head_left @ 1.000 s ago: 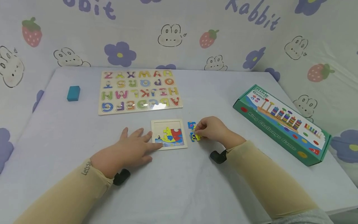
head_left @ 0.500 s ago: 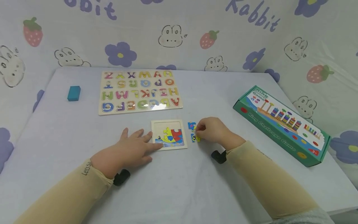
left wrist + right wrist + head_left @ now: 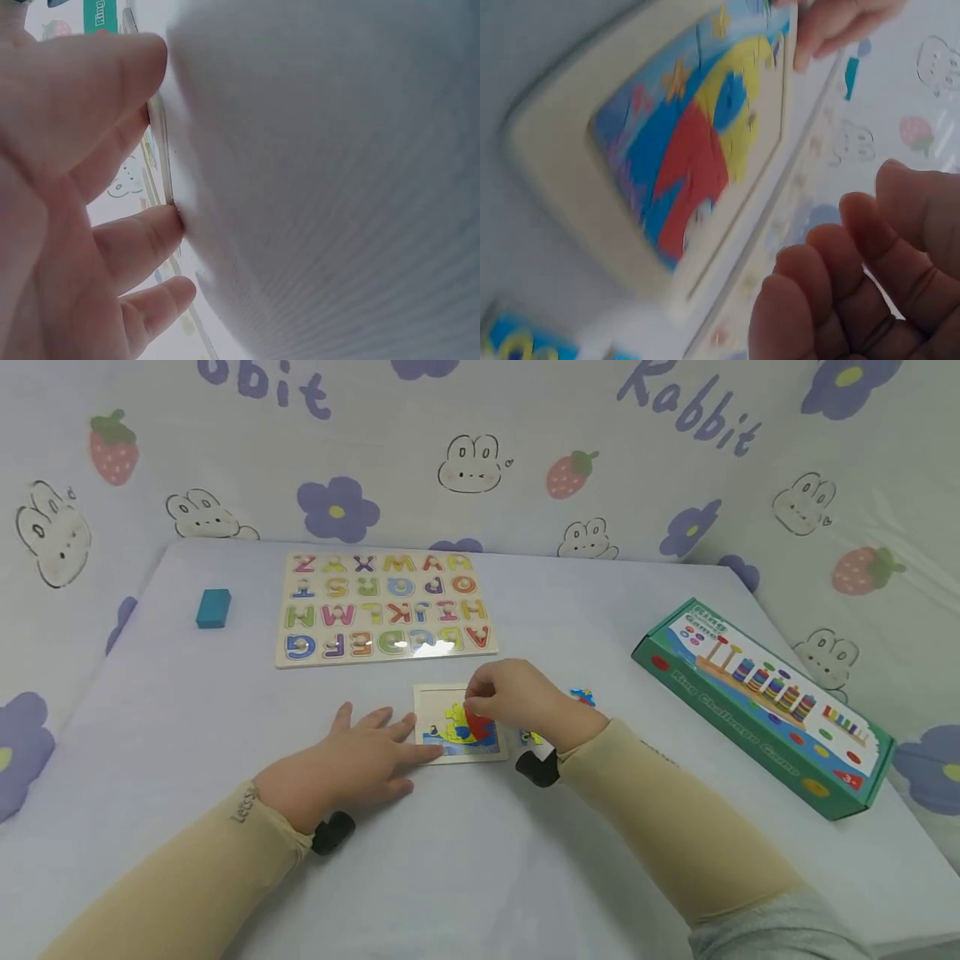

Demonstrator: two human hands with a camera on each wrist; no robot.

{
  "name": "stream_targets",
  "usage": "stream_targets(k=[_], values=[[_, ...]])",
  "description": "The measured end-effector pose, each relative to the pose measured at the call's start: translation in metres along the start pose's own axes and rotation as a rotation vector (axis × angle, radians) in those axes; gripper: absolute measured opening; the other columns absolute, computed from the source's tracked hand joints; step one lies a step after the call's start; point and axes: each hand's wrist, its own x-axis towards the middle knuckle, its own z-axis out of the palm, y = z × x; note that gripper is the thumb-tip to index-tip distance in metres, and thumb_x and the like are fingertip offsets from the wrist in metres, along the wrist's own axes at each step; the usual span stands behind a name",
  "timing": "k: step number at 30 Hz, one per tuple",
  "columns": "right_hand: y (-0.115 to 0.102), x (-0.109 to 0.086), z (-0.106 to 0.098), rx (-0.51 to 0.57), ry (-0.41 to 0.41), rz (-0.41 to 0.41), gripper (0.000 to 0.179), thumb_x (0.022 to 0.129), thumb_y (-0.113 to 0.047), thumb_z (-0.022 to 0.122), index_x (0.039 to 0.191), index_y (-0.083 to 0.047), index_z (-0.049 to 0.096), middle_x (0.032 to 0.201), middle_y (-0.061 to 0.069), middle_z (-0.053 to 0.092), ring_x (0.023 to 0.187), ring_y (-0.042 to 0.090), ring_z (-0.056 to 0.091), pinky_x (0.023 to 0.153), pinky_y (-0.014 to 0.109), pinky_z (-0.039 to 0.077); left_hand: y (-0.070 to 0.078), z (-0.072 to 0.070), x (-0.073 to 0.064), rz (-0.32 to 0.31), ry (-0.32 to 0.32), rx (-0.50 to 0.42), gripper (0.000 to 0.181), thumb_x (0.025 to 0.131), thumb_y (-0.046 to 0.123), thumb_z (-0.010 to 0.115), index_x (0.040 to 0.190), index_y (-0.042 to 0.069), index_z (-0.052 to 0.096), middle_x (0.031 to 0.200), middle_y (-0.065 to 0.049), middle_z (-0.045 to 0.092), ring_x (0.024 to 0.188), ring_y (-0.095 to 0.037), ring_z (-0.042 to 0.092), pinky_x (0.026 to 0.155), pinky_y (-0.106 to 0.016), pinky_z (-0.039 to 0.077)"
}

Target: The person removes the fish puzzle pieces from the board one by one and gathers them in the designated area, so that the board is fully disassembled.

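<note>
My left hand (image 3: 352, 768) lies with fingers spread on the white cloth, its fingertips on the left edge of a small wooden jigsaw board (image 3: 501, 757). Part of a picture in yellow, red and blue is assembled in that frame; the right wrist view shows red pieces (image 3: 694, 154) and a bare strip along one side. Over the board hovers my right hand (image 3: 525, 702), thumb and forefinger close together above the red part. Whether a piece sits between those fingertips is hidden. Loose jigsaw pieces (image 3: 530, 738) lie right of the board, partly covered by my right hand.
Behind the jigsaw lies a wooden alphabet board (image 3: 386, 610) with knobbed letters. A teal block (image 3: 213, 608) is at the far left. To the right stands a green Ring Challenge Game box (image 3: 765, 710). A printed rabbit cloth (image 3: 472, 502) hangs behind the table.
My right hand has moved left from the loose pieces to above the jigsaw board. More loose pieces show to its right. My left hand stays on the frame; the view has shifted slightly.
</note>
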Motion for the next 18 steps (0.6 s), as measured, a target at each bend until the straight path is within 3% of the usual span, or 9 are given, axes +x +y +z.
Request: stream_targets(k=[8, 11, 18], values=[[-0.013, 0.014, 0.023, -0.200, -0.083, -0.003, 0.038, 0.086, -0.025, 0.073, 0.120, -0.012, 0.065, 0.107, 0.002, 0.063, 0.096, 0.018, 0.054, 0.094, 0.034, 0.049, 0.001, -0.001, 0.000, 0.010, 0.005, 0.001, 0.055, 0.093, 0.041, 0.061, 0.144, 0.045, 0.041, 0.159, -0.005, 0.029, 0.146, -0.038, 0.022, 0.109, -0.073, 0.010], [-0.012, 0.017, 0.024, -0.245, -0.090, -0.006, 0.038, 0.083, -0.023, 0.075, 0.117, -0.008, 0.063, 0.103, 0.003, 0.061, 0.093, 0.018, 0.053, 0.090, 0.033, 0.049, 0.000, -0.001, 0.000, 0.009, 0.006, 0.006, 0.055, 0.093, 0.041, 0.060, 0.144, 0.046, 0.040, 0.159, -0.006, 0.029, 0.146, -0.038, 0.022, 0.109, -0.073, 0.010], [-0.011, 0.023, 0.024, -0.233, -0.102, 0.022, 0.042, 0.082, -0.028, 0.078, 0.112, -0.005, 0.060, 0.095, 0.003, 0.060, 0.088, 0.018, 0.054, 0.084, 0.031, 0.049, -0.002, -0.001, -0.001, 0.000, 0.001, 0.006, 0.055, 0.093, 0.041, 0.061, 0.144, 0.046, 0.041, 0.159, -0.006, 0.029, 0.146, -0.038, 0.022, 0.110, -0.073, 0.010]])
